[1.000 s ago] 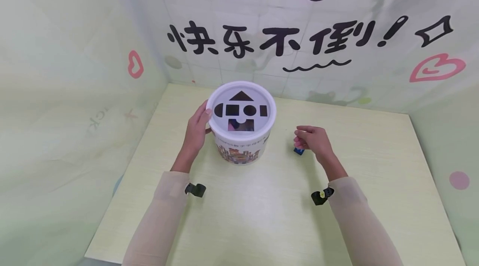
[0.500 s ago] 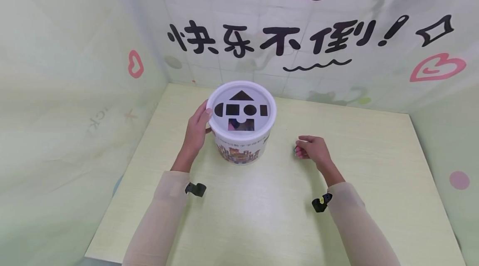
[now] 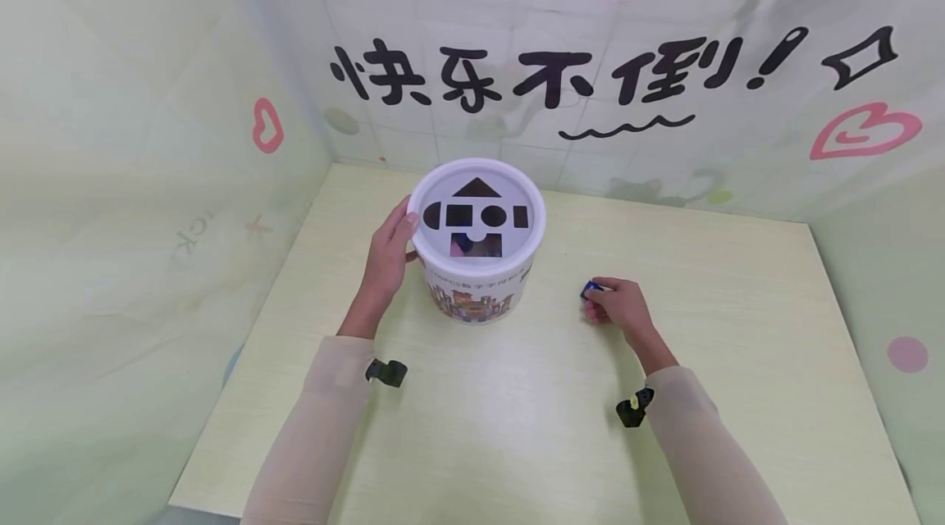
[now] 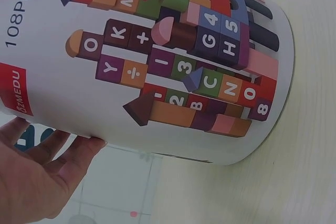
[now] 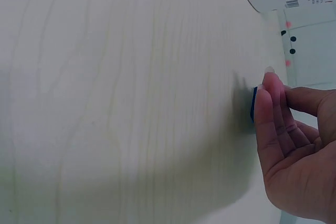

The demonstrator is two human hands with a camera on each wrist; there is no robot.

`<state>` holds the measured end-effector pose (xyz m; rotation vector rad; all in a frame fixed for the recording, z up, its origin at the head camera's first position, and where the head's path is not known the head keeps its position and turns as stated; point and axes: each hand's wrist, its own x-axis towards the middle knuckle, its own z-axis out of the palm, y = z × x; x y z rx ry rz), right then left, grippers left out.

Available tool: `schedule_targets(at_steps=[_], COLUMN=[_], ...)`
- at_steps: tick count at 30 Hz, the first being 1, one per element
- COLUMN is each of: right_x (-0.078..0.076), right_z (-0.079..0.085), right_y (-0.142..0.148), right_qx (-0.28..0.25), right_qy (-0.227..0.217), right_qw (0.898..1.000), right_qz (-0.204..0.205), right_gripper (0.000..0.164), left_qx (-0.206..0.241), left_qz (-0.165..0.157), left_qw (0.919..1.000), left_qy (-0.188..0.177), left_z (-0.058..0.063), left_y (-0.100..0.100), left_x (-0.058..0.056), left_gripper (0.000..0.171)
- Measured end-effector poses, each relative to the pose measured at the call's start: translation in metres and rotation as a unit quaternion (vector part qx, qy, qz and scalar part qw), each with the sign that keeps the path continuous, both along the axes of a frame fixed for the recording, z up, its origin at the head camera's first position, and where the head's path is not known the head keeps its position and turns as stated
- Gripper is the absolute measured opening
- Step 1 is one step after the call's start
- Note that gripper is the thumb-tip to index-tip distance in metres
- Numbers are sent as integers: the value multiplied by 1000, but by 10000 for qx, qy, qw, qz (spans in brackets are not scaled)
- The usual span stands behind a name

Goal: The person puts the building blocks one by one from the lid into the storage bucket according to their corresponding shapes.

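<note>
A white bucket [image 3: 472, 303] printed with coloured toy blocks stands upright on the table, its white lid [image 3: 515, 242] cut with several shaped holes. My left hand [image 3: 390, 242] grips its left side, thumb at the lid's rim. In the left wrist view, fingers [image 4: 79, 163] lie along the bucket's wall [image 4: 68, 95]. Right of the bucket, my right hand [image 3: 618, 303] pinches a small blue block [image 3: 590, 289] between thumb and fingers, low over the table. From the right wrist view, only an edge of the blue block [image 5: 254, 104] shows behind the fingers.
The pale wooden table [image 3: 487, 426] meets a printed cloth backdrop [image 3: 472, 131] just behind the bucket. Cloth walls also rise at the left and right. Through the lid's lowest hole, coloured shapes show inside the bucket.
My right hand has drawn slightly toward me, and the blue block has gone from beneath the hand to the fingertips, showing at their left. The left hand and bucket have stayed put.
</note>
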<state>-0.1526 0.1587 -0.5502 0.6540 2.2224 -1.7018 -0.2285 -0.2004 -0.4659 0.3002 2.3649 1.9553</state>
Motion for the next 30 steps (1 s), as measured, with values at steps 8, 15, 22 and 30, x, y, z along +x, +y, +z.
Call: schedule_targets(at_steps=[8,15,22,30], right_x=[2,5,7,5], right_z=[-5,-8,-14,-14], right_y=[1,0,0,1], right_qx=[-95,18,176,202], right_qy=[-33,-138,-125,-49], right_qw=[9999,9999,9998,9998], right_qz=[-24,-9,9,18], right_gripper=[53,54,53,52], left_qx=[48,68,27,-2], left_qz=[31,10,79,155], left_qw=[9999,10000,10000,9999], left_qy=[126,64,44,35], left_z=[0,-2,-1,-1], left_y=[0,-1,0,1], left_x=[0,-1,1,0], left_gripper=[51,51,53,53])
